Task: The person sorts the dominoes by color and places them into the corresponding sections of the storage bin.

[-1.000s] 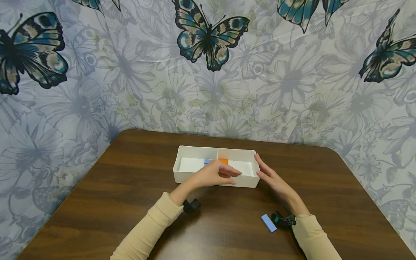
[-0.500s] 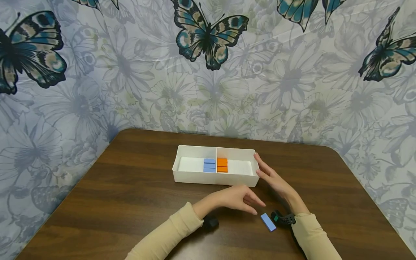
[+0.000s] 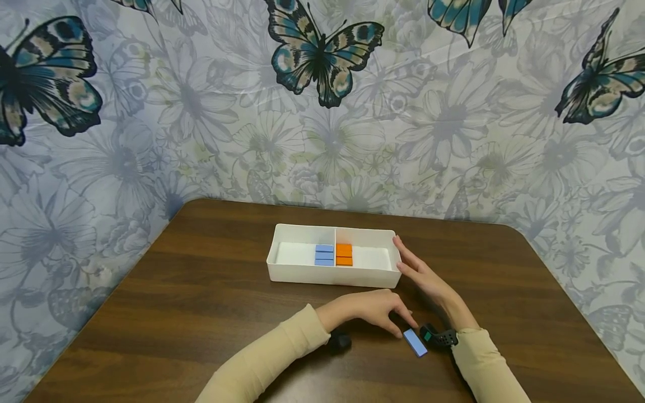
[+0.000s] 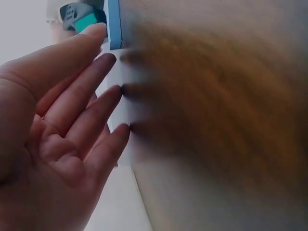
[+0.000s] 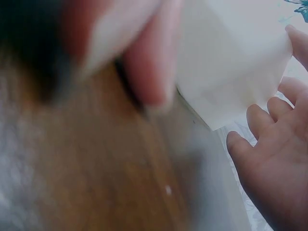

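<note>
Fingertips of left hand touch diagonal blue block.

We see a divided tray mid-table, blocks either side of its divider. Our right hand rests against the tray's right end; our left hand lies nearer us, fingertips beside a loose block.

Right hand fingers straight beside white tray corner; blurred fingers, probably other hand.

Head view bright, evenly lit and sharp; both wrist views heavily blurred.
</note>
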`<state>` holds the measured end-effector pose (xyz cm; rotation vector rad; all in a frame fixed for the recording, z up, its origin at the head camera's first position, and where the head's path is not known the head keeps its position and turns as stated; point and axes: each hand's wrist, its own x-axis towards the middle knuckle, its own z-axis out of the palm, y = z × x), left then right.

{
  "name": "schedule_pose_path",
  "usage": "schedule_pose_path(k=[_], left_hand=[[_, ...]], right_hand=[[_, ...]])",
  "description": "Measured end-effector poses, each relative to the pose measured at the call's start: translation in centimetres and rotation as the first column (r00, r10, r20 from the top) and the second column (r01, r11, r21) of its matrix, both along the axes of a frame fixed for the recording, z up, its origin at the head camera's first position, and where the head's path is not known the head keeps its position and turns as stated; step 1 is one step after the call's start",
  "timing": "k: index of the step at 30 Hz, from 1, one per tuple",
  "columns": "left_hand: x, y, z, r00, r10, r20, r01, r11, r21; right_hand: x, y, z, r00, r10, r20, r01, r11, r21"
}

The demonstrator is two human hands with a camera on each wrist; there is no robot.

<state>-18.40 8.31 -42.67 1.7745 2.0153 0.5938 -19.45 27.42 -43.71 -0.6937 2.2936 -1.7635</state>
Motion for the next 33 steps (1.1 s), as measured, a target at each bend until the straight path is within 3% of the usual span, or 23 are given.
schedule_pose_path(k=[13,24,31,33], left_hand=[[0.3,0.3,-0.1,1.000,-0.005,-0.010,0.005,1.000,-0.007],[1.2,1.0,0.4,0.996,0.013,-0.087,-0.013,1.000,0.002],[1.5,1.1,0.1,0.997,0.042,0.063,-0.043,0.999,0.024],[1.5,1.1,0.1,0.996,0.044,0.073,-0.046,0.999,0.027]], right_hand=[[0.0,0.0,0.0,1.000,-0.005,-0.001,0.005,1.000,0.009],[0.0,0.0,0.0,1.000,-0.007,0.001,0.007,1.000,-0.001],[0.1,0.0,0.0,1.000,0.002,-0.003,-0.002,1.000,0.001],[0.1,0.0,0.0,1.000,0.002,-0.002,-0.002,1.000,0.000]])
